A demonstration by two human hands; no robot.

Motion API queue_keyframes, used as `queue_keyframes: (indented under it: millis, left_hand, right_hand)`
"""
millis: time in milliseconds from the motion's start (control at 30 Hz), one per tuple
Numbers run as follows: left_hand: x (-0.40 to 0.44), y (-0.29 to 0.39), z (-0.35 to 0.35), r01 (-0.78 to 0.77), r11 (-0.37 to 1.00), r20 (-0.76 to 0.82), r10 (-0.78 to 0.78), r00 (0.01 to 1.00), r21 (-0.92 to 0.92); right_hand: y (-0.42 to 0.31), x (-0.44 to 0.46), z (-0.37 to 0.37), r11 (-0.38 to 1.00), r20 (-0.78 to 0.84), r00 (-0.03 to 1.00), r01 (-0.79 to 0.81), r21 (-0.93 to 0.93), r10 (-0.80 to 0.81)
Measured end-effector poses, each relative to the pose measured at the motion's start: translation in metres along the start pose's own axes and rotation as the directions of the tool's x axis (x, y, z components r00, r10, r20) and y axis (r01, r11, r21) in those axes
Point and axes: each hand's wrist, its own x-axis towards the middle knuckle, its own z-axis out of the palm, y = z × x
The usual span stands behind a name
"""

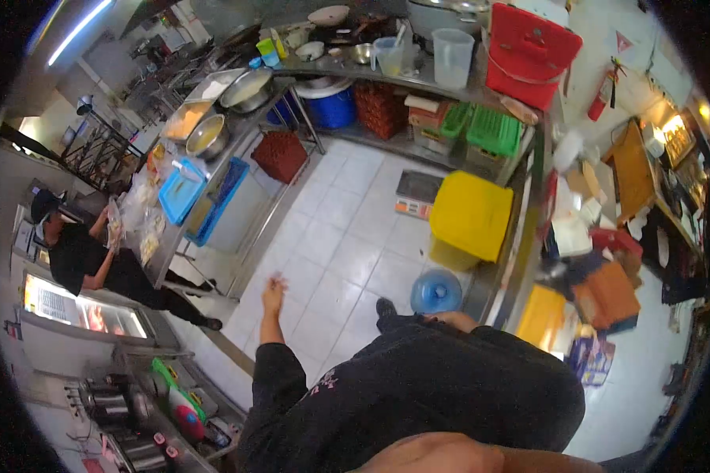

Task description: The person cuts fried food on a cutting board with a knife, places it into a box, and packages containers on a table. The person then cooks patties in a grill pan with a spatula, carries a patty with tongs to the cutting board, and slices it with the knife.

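My left hand (274, 295) reaches out over the tiled floor, slightly blurred. Its fingers look apart and nothing shows in them. Only part of my right hand (454, 320) appears, at the near side of a blue translucent water jug (436, 292). My black shirt covers much of that hand, and its fingers are hidden. Whether it grips the jug or only overlaps it in view, I cannot tell. Just beyond the jug stands a yellow bin (467, 217) with a lid. A small scale (416, 194) sits on the floor at the bin's left.
A co-worker (83, 252) in black handles something at the left steel counter, which carries metal bowls (208, 136) and a blue tray (183, 191). A shelf with green-lidded boxes (494, 131) runs along the back. Boxes (605, 296) are piled at right. White tiles (327, 244) lie between.
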Motion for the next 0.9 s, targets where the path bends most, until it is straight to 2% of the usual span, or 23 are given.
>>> queue_keyframes:
  millis: [33,67,100,133,167,200,267,333,400,433,467,500,533,567,633,700,733,800,833,867,900]
  left_hand:
    - [-0.004,-0.002,0.018,-0.011,0.999,0.161,0.005,0.987,0.035]
    - [0.01,-0.06,0.017,0.0,0.99,0.3,-0.043,0.953,0.142]
    - [0.008,-0.116,0.024,0.093,0.989,0.431,-0.033,0.902,-0.118]
    - [-0.01,-0.142,0.033,0.116,0.933,0.456,-0.272,0.847,0.341]
    - [-0.038,-0.137,0.033,0.186,0.806,0.419,-0.471,0.776,0.561]
    - [-0.05,-0.127,0.029,0.286,0.739,0.372,-0.585,0.721,0.61]
    - [-0.041,-0.119,0.017,0.426,0.673,0.311,-0.691,0.652,0.605]
    - [-0.003,-0.109,0.002,0.508,0.62,0.257,-0.749,0.611,0.598]
    - [0.057,-0.104,-0.007,0.541,0.584,0.22,-0.776,0.591,0.605]
    - [0.096,-0.101,-0.01,0.541,0.571,0.208,-0.781,0.589,0.617]
    - [0.137,-0.097,-0.013,0.524,0.566,0.203,-0.778,0.595,0.636]
    - [0.183,-0.093,-0.014,0.491,0.564,0.206,-0.769,0.605,0.665]
    - [0.239,-0.086,-0.013,0.433,0.572,0.219,-0.745,0.631,0.697]
    - [0.299,-0.077,-0.011,0.369,0.58,0.237,-0.715,0.658,0.726]
    - [0.442,-0.044,0.01,0.174,0.604,0.292,-0.592,0.751,0.778]
    - [0.6,0.01,0.048,-0.033,0.578,0.335,-0.425,0.841,0.815]
    - [0.674,0.053,0.076,-0.13,0.546,0.355,-0.33,0.874,0.828]
    - [0.799,0.17,0.151,-0.305,0.482,0.411,-0.13,0.902,0.821]
    - [0.857,0.215,0.188,-0.535,0.438,0.577,0.046,0.816,0.722]
    - [0.874,0.281,0.229,-0.605,0.467,0.543,0.278,0.793,0.644]
    - [0.931,0.299,0.272,-0.598,0.637,0.529,0.33,0.782,0.486]
  right_hand:
    - [-0.027,0.023,-0.007,0.999,-0.01,1.0,0.017,-0.027,-0.017]
    - [-0.03,0.068,-0.027,0.985,0.064,0.998,-0.006,-0.175,0.017]
    - [-0.033,0.112,-0.046,0.946,0.139,0.989,-0.004,-0.325,0.052]
    - [-0.036,0.157,-0.066,0.887,0.212,0.974,0.022,-0.462,0.086]
    - [0.028,0.269,-0.092,0.705,0.184,0.939,-0.08,-0.705,0.291]
    - [0.088,0.375,-0.117,0.445,0.149,0.863,-0.096,-0.891,0.483]
    - [-0.047,0.402,-0.116,0.511,0.071,0.96,-0.08,-0.856,0.269]
    - [-0.15,0.447,-0.113,0.652,-0.08,0.951,-0.264,-0.71,0.298]
    - [-0.184,0.523,-0.124,0.83,-0.215,0.954,-0.288,-0.478,0.207]
    - [-0.183,0.578,-0.143,0.828,-0.227,0.951,-0.295,-0.476,0.209]
    - [-0.16,0.644,-0.166,0.814,-0.236,0.972,-0.139,-0.563,0.002]
    - [-0.158,0.672,-0.167,0.77,-0.222,0.956,0.004,-0.638,-0.189]
    - [-0.155,0.691,-0.17,0.783,-0.237,0.956,-0.013,-0.622,-0.172]
    - [-0.181,0.687,-0.152,0.857,-0.178,0.978,0.002,-0.516,-0.109]
    - [-0.275,0.673,-0.127,0.962,-0.179,0.962,-0.232,-0.144,0.205]
    - [-0.309,0.681,-0.12,0.953,-0.083,0.95,-0.304,-0.019,0.301]
    - [-0.322,0.681,-0.124,0.961,-0.023,0.961,-0.275,-0.022,0.274]
    - [-0.379,0.669,-0.124,0.956,-0.058,0.955,-0.288,0.063,0.291]
    - [-0.396,0.667,-0.132,0.979,-0.106,0.974,-0.203,-0.001,0.202]
    - [-0.412,0.664,-0.139,0.99,-0.144,0.983,-0.122,-0.067,0.111]
    - [-0.43,0.66,-0.146,0.99,-0.151,0.981,-0.135,-0.051,0.125]
